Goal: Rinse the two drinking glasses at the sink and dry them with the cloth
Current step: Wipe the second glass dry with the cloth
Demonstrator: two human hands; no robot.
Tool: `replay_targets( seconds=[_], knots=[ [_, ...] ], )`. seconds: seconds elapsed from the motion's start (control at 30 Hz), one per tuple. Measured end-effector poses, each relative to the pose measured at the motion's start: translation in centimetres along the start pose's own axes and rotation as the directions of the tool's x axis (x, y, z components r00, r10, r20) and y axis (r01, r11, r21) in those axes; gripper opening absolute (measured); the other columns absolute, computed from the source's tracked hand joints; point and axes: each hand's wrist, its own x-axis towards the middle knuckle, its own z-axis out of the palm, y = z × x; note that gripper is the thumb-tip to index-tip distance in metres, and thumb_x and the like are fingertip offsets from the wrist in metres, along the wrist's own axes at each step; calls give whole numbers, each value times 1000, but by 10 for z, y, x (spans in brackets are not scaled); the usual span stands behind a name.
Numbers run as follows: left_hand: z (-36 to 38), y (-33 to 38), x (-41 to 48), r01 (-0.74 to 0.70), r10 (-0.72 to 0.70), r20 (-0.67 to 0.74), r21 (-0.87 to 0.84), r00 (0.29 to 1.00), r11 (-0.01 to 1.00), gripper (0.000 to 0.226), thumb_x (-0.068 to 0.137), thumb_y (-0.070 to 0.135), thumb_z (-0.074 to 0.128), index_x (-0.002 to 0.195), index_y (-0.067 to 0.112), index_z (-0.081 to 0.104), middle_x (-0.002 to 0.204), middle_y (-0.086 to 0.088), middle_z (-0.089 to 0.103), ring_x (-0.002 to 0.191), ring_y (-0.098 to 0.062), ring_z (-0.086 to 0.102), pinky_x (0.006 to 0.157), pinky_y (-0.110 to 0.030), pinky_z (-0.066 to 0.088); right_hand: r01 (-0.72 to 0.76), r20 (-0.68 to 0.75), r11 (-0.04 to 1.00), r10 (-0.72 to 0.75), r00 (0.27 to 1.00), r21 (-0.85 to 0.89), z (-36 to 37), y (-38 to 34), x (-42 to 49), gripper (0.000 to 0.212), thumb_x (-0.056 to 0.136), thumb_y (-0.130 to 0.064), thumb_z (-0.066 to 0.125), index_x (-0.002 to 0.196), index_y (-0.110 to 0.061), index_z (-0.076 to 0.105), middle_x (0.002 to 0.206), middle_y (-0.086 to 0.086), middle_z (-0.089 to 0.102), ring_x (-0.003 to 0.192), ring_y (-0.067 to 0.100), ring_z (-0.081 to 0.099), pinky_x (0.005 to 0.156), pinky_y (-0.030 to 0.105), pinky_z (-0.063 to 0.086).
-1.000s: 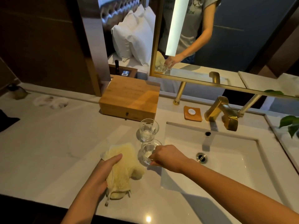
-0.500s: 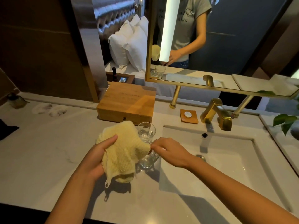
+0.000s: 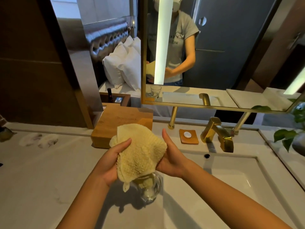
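My left hand [image 3: 113, 160] grips the pale yellow cloth [image 3: 142, 151], thumb on top, raised above the counter. My right hand [image 3: 171, 158] is against the cloth's right side with its thumb pointing up and its fingers hidden under the cloth. One clear drinking glass [image 3: 149, 190] hangs just below the cloth between my hands, lifted off the counter; the cloth's lower edge drapes over its rim, and my right hand seems to hold it. The other glass is hidden behind the cloth; only its reflection [image 3: 155, 92] shows in the mirror.
A white sink basin [image 3: 239, 184] with a gold faucet [image 3: 217, 134] lies to the right. A wooden box [image 3: 122, 120] stands behind the cloth, and a soap dish [image 3: 189, 136] sits by the faucet. A leafy plant [image 3: 290, 134] is at the far right.
Both hands have risen from the counter. The left hand picked up the cloth, the right hand lifted the near glass, and the cloth now covers the glass's top.
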Motion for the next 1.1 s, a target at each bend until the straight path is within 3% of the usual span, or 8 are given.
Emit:
replay_targets(
  seconds=[0.17, 0.33, 0.57, 0.7, 0.83, 0.93, 1.03, 1.1],
  knots=[
    [-13, 31, 30, 36, -36, -16, 9, 999, 999, 78, 38, 6, 94, 111, 0, 69, 114, -24, 68, 98, -39, 69, 73, -52, 58, -4, -40, 1000, 5, 999, 28, -7, -28, 29, 70, 56, -36, 92, 117, -11, 71, 119, 17, 68, 105, 31, 68, 84, 41, 58],
    [-29, 72, 73, 105, -82, -199, 110, 977, 988, 43, 75, 16, 67, 117, 9, 63, 113, -22, 69, 98, -38, 68, 78, -55, 56, 32, -232, 989, -65, 971, -144, -17, -61, 71, 28, 90, -20, 58, 118, -23, 57, 110, 9, 69, 99, 26, 68, 86, 40, 57],
    [-43, 108, 143, 115, -5, -378, 269, 926, 956, 18, 93, 19, 53, 107, 14, 64, 88, -13, 75, 99, -31, 63, 90, -49, 48, 29, -345, 948, -144, 927, -318, -46, -79, 143, 52, 96, -7, 54, 142, -25, 38, 128, 7, 54, 104, 26, 61, 80, 38, 58],
    [-52, 132, 175, 82, 91, -494, 317, 865, 945, 14, 96, 24, 49, 95, 15, 60, 102, -13, 65, 95, -27, 61, 98, -46, 44, -5, -388, 802, -283, 877, -597, -60, -91, 172, 52, 96, -15, 54, 143, -26, 33, 135, 4, 47, 111, 24, 57, 89, 39, 55],
    [-70, 139, 205, 28, 236, -522, 449, 820, 893, 44, 94, 27, 52, 136, 19, 44, 122, -10, 60, 108, -24, 59, 91, -41, 49, -106, -357, 540, -384, 851, -835, -65, -92, 182, 63, 95, -27, 57, 147, -23, 23, 146, 6, 38, 131, 26, 44, 107, 46, 43],
    [-73, 122, 211, 48, 432, -459, 727, 776, 685, 60, 93, 24, 54, 145, 25, 25, 138, -4, 43, 120, -21, 46, 89, -37, 42, -111, -269, 354, -434, 860, -929, -63, -85, 176, 71, 93, -30, 60, 148, -22, 15, 151, 5, 28, 134, 23, 36, 105, 35, 37],
    [-84, 102, 203, 48, 629, -126, 989, 767, 139, 71, 91, 27, 55, 149, 27, 15, 159, 1, 7, 145, -22, 12, 115, -45, 21, -129, -210, 203, -458, 864, -971, -63, -78, 169, 73, 91, -30, 63, 148, -20, 17, 156, 6, 12, 141, 26, 25, 108, 33, 32],
    [-89, 90, 197, 106, 519, 45, 960, 854, -259, 73, 93, 37, 50, 151, 31, 6, 161, 5, -7, 147, -18, -8, 118, -48, 1, -139, -218, 200, -457, 863, -970, -65, -74, 166, 68, 91, -29, 64, 146, -19, 24, 157, 5, 9, 143, 25, 21, 111, 33, 30]
  ],
)
